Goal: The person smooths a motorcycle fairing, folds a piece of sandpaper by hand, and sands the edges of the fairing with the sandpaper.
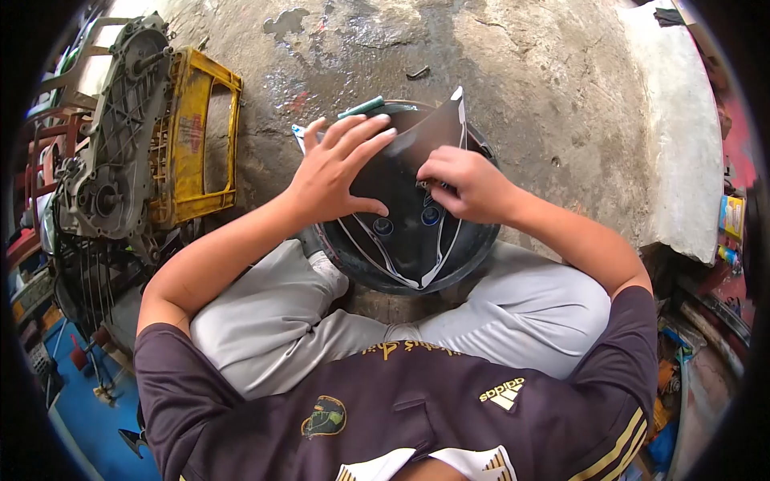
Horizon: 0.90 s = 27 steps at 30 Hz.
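A dark, glossy, pointed panel (407, 228) with white edging lies across a round black basin (480, 260) between my bent legs. It looks like a vehicle body panel, with two round fittings near its lower end. My left hand (333, 172) rests over the panel's left side, fingers spread and thumb near the left round fitting (383, 226). Above the right round fitting (431, 216), my right hand (473, 183) is curled closed against the panel's middle. Something small may be pinched at its fingertips, too hidden to name. A green cylindrical piece (361, 107) sits at the basin's far rim.
A yellow plastic crate (192, 88) stands at left, with a grey metal engine casing (120, 144) against it. Wet patches mark the concrete floor (553, 96), where a small dark metal piece (418, 73) lies. A raised concrete ledge (678, 136) runs along the right.
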Tool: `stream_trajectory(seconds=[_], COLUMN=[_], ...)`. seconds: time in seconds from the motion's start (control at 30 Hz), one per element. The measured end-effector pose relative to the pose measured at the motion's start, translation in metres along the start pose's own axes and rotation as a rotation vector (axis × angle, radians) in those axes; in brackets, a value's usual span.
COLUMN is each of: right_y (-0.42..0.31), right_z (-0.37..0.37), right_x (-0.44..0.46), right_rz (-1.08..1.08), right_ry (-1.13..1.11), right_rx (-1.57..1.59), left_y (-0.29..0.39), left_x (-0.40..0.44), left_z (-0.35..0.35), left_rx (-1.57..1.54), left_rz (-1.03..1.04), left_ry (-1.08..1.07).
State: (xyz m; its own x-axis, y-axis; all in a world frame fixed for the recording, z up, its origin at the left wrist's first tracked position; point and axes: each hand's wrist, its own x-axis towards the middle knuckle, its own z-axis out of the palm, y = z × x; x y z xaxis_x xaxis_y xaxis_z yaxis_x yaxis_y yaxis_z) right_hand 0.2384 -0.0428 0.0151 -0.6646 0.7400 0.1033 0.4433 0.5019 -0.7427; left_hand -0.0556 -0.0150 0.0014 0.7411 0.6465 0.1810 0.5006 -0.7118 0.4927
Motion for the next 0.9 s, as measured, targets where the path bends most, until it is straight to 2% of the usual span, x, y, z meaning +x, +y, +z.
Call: stream_trajectory(seconds=[0.03, 0.07, 0.1, 0.13, 0.2, 0.23, 0.27, 0.33, 0.37, 0.4, 0.47, 0.53, 0.6, 0.67, 0.73, 0.8, 0.83, 0.9], right_y=[0.005, 0.014, 0.020, 0.028, 0.025, 0.019, 0.017, 0.003, 0.008, 0.012, 0.027, 0.022, 0.013, -0.003, -0.004, 0.018, 0.025, 0.021], right_z=[-0.004, -0.010, -0.018, -0.024, -0.026, -0.018, -0.005, 0.004, 0.001, -0.008, -0.018, -0.019, 0.004, 0.011, 0.001, -0.008, -0.017, -0.014], right_x=[0.002, 0.004, 0.008, 0.010, 0.009, 0.007, 0.003, 0.003, 0.003, 0.005, 0.009, 0.009, 0.001, 0.003, 0.016, 0.022, 0.025, 0.023], right_rz=[0.095, 0.193, 0.412, 0.483, 0.495, 0.388, 0.187, 0.001, -0.035, 0.129, 0.466, 0.453, 0.162, -0.158, -0.231, -0.069, 0.100, 0.039], right_ry=[0.047, 0.096, 0.154, 0.230, 0.198, 0.146, 0.088, -0.077, -0.015, 0.007, 0.201, 0.229, 0.088, -0.225, -0.264, 0.045, 0.070, 0.054], right_rx=[0.027, 0.053, 0.074, 0.083, 0.045, 0.065, 0.131, 0.124, 0.086, 0.128, 0.174, 0.080, 0.096, -0.048, -0.123, -0.063, -0.082, -0.105], left_y=[0.002, 0.002, 0.004, 0.004, 0.002, 0.003, 0.003, 0.003, 0.003, 0.003, 0.005, 0.002, 0.000, -0.002, -0.002, -0.004, -0.004, -0.006], left_x=[-0.008, -0.018, -0.025, -0.032, -0.037, -0.037, -0.037, -0.035, -0.036, -0.036, -0.034, -0.035, -0.036, -0.036, -0.037, -0.038, -0.038, -0.039], left_z=[0.004, 0.011, 0.015, 0.018, 0.017, 0.015, 0.014, 0.014, 0.013, 0.012, 0.012, 0.016, 0.020, 0.020, 0.022, 0.023, 0.024, 0.026], left_rx=[0.056, 0.052, 0.070, 0.088, 0.099, 0.084, 0.068, 0.056, 0.042, 0.040, 0.018, 0.023, 0.070, 0.079, 0.079, 0.078, 0.076, 0.080], left_rz=[-0.012, -0.009, 0.016, 0.040, 0.046, 0.040, 0.033, 0.020, 0.005, 0.001, -0.056, -0.052, -0.030, -0.029, -0.038, -0.003, 0.003, 0.005], left_ry=[0.125, 0.121, 0.107, 0.094, 0.061, 0.036, 0.010, -0.017, -0.046, -0.050, -0.095, -0.105, -0.097, -0.098, -0.102, -0.079, -0.064, -0.060])
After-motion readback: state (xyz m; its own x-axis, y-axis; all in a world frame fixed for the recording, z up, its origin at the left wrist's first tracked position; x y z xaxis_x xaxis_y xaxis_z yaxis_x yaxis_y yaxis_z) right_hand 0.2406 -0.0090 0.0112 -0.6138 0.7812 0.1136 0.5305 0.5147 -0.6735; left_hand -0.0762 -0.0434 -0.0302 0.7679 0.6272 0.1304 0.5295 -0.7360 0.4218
